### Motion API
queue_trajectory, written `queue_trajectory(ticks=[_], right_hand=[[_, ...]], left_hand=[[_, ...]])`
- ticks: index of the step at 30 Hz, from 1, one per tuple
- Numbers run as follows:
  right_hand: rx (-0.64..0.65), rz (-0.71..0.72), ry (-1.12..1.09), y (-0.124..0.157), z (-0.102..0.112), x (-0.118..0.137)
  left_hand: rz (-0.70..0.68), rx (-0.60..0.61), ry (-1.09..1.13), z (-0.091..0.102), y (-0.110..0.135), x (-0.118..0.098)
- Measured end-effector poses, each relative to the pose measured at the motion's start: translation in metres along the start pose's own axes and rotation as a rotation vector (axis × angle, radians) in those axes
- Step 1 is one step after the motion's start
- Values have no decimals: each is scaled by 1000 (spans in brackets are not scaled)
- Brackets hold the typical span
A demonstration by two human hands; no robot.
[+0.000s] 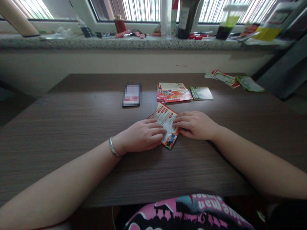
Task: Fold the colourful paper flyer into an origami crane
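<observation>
Head view, left hand (144,134): palm down, fingers stretched with slight gaps, lying over the near left part of the leaflet; the thumb is hidden, so I cannot tell whether it pinches.
Right hand (198,125): palm down, slightly curled, fingertips on the leaflet's right edge, thumb close below; whether paper is nipped between them I cannot tell.
Leaflet (165,115): between the two hands, creased and set slantwise, cream with red labels, its colourful corner pointing toward the person.
Bracelet (114,147): silver, around the left wrist.
Phone-like device (131,95): beyond the left hand, well apart from it, screen blurred.
Red leaflet pile (174,92): just beyond the leaflet, ahead of the gap between the hands.
Green stack (201,93): beyond the right hand, beside the red pile.
Loose leaflets (226,79): farther off, ahead and right of the right hand.
Tabletop (72,127): brown wood grain, beneath both hands.
Windowsill (148,44): speckled stone, far beyond both hands, crowded with bottles (185,22) and small items.
</observation>
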State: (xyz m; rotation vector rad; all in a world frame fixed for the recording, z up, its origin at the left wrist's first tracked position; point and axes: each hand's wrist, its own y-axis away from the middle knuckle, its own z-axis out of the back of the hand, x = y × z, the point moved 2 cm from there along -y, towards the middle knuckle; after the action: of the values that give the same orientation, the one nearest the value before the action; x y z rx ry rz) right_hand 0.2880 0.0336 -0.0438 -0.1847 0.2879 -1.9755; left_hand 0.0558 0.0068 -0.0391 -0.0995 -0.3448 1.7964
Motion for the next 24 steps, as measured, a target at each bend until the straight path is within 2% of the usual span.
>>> queue_trajectory(ticks=[6, 10, 17, 24], right_hand=[[-57, 31, -73, 0, -3, -3], [-71, 5, -81, 1, -5, -6], [-107, 30, -83, 0, -5, -5], [-177, 37, -65, 0, -3, -4]], left_hand=[[134, -68, -56, -4, 3, 2], [191, -35, -2, -7, 5, 3], [148, 42, 41, -9, 4, 5], [145, 30, 189, -14, 9, 9]])
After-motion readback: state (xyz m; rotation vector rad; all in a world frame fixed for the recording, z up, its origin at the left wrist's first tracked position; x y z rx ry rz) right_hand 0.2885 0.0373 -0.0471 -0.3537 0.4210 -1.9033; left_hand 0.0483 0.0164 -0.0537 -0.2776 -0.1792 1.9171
